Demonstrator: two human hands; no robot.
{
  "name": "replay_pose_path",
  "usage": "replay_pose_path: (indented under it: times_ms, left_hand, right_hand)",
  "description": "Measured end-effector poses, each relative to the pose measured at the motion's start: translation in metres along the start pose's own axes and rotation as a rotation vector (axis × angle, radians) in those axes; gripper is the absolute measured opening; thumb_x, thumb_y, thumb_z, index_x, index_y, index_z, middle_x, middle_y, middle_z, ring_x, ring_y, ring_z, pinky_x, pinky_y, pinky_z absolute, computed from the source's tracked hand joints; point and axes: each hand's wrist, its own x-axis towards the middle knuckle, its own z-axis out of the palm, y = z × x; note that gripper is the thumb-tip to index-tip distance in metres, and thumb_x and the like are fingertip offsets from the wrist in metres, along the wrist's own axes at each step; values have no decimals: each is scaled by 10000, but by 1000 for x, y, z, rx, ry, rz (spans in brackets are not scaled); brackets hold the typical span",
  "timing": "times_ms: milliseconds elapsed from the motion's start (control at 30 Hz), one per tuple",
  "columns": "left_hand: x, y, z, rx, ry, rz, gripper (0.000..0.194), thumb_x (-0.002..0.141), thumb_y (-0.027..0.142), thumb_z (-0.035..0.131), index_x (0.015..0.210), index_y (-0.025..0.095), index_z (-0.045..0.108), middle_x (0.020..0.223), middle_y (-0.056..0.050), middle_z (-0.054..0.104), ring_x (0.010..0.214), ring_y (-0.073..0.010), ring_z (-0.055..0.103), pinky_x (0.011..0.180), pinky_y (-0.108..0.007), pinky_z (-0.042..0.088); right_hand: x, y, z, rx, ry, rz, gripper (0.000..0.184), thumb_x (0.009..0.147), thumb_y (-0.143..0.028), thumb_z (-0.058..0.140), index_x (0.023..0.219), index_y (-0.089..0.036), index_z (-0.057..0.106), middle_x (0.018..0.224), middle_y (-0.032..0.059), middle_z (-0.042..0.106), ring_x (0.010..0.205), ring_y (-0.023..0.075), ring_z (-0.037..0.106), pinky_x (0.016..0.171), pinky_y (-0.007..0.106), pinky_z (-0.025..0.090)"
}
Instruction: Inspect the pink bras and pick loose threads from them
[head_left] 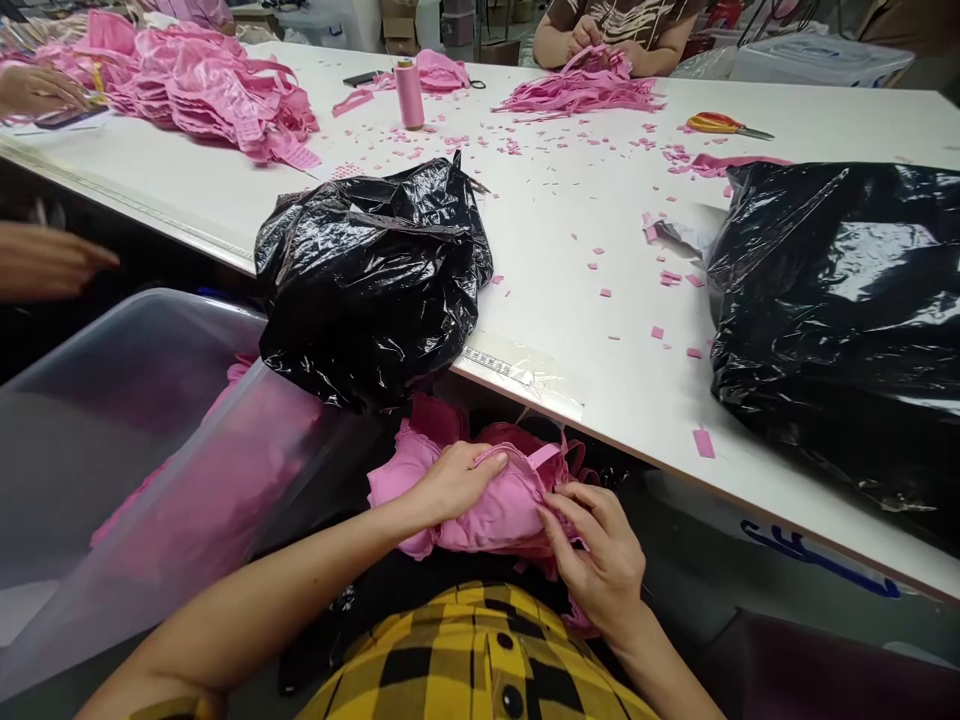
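A pink bra [491, 510] lies across my lap, below the table's front edge, with more pink bras bunched behind it. My left hand [461, 480] is closed on the bra's upper edge, thumb on top. At the bra's right side, my right hand [600, 545] pinches its edge between thumb and fingers, near a thin pink strap [544, 456]. Part of the fabric is hidden under both hands. Just beyond them, a black plastic bag [367, 280] hangs over the table's edge.
A translucent bin [142, 440] holding pink garments stands at my left. The white table [555, 300] carries another black bag [840, 320], a thread cone [409, 95], orange-handled scissors [720, 125], pink scraps and a bra pile [202, 90]. Other people's hands [45, 262] work at left and across.
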Motion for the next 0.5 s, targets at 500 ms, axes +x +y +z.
replay_pose_path:
  times_ms: [500]
  left_hand:
    - [-4, 2, -1, 35, 33, -7, 369, 871, 395, 332, 573, 177, 341, 558, 40, 415, 556, -109, 356, 525, -234, 260]
  right_hand:
    - [-6, -3, 5, -103, -3, 24, 241, 795, -109, 588, 1004, -225, 616, 996, 71, 578, 883, 199, 570, 770, 360, 494]
